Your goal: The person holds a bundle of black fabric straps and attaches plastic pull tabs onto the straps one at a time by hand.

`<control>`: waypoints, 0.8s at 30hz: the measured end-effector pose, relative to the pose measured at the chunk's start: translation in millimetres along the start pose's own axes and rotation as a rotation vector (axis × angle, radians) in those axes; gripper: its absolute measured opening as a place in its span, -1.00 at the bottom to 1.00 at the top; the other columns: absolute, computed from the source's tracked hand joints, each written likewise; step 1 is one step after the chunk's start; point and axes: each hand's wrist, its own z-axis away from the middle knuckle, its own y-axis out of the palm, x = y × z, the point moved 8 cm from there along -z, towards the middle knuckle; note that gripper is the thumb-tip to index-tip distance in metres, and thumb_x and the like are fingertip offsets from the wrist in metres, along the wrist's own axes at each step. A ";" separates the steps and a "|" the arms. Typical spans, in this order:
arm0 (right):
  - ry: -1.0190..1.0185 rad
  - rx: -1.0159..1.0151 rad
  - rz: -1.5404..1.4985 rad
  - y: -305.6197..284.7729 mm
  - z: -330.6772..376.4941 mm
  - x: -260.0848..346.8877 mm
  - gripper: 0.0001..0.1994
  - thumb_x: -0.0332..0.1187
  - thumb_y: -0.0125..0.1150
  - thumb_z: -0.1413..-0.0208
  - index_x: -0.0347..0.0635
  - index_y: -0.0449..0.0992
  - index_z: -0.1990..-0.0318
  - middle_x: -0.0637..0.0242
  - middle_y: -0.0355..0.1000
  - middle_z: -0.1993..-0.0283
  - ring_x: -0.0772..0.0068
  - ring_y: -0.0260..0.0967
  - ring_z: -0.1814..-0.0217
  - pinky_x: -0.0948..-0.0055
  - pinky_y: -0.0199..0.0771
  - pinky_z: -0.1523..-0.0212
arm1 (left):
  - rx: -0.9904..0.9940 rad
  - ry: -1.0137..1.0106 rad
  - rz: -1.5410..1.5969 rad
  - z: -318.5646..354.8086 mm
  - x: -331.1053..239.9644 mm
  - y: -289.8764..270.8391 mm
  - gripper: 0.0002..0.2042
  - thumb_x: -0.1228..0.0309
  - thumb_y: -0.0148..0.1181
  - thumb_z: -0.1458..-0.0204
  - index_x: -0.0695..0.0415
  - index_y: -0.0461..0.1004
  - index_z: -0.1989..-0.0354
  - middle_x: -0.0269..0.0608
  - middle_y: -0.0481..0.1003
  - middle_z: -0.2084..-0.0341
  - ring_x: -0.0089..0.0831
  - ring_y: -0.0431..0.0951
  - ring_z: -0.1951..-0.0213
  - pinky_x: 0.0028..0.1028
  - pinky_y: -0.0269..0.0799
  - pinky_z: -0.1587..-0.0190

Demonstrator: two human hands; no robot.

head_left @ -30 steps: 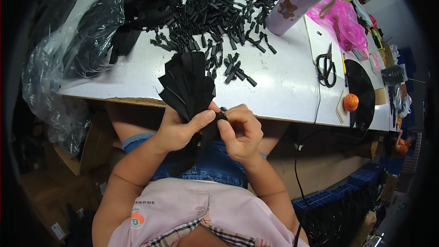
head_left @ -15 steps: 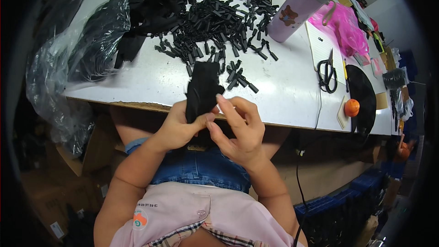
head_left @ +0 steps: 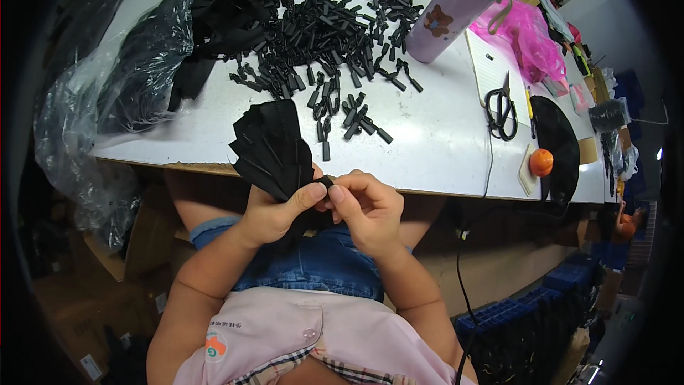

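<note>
My left hand (head_left: 276,218) is closed round a stack of black fabric pieces (head_left: 274,141), which fans out up and to the left above the table's front edge. Its thumb presses on a small dark end (head_left: 325,181) of the fabric. From the other side, my right hand (head_left: 372,212) pinches that same end between thumb and forefinger, the two thumbs almost meeting. Beyond the hands lies a big heap of small black zipper-pull-like pieces (head_left: 320,36) with short bars and loops. A few of them (head_left: 365,120) lie apart, nearer to me.
A pink and grey bottle (head_left: 459,11) stands right of the heap. Farther right are black scissors (head_left: 501,113), a notepad (head_left: 486,64), a pink plastic bag (head_left: 534,46) and an orange round object (head_left: 541,162). Clear plastic bags (head_left: 68,142) hang over the table's left edge.
The fabric stack has tilted left and spread into a fan. My right hand has come down and closed on the fabric's end beside my left thumb. The view has shifted slightly.
</note>
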 end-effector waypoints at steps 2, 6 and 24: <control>-0.100 -0.019 0.093 0.3 0.1 6.3 -0.97 -0.56 0.02 0.02 -0.35 0.37 0.41 0.31 0.35 0.54 0.69 0.26 0.56 0.74 0.25 0.59 | -0.057 -0.074 0.022 1.8 0.5 1.1 -0.91 0.47 0.08 0.08 0.21 0.33 0.46 -0.25 0.29 0.48 -0.53 0.33 0.49 -0.57 0.28 0.43; 0.241 0.012 -0.230 -6.1 -0.9 -26.3 -0.92 -0.51 0.01 0.00 -0.37 0.38 0.42 0.33 0.34 0.57 0.69 0.24 0.60 0.74 0.21 0.62 | -0.060 0.469 -0.589 9.2 -37.6 10.1 -0.97 0.51 0.04 0.07 0.16 0.41 0.45 -0.23 0.34 0.58 -0.51 0.38 0.48 -0.56 0.32 0.44; -0.296 -0.279 1.135 -53.3 -66.2 30.7 -0.92 -0.49 0.09 0.25 -0.27 0.35 0.53 0.30 0.33 0.57 0.40 0.27 0.52 0.46 0.29 0.49 | -0.179 -0.228 0.179 1.5 19.9 -14.6 -0.79 0.41 0.11 0.10 0.23 0.33 0.30 -0.26 0.37 0.51 -0.52 0.39 0.58 -0.58 0.36 0.50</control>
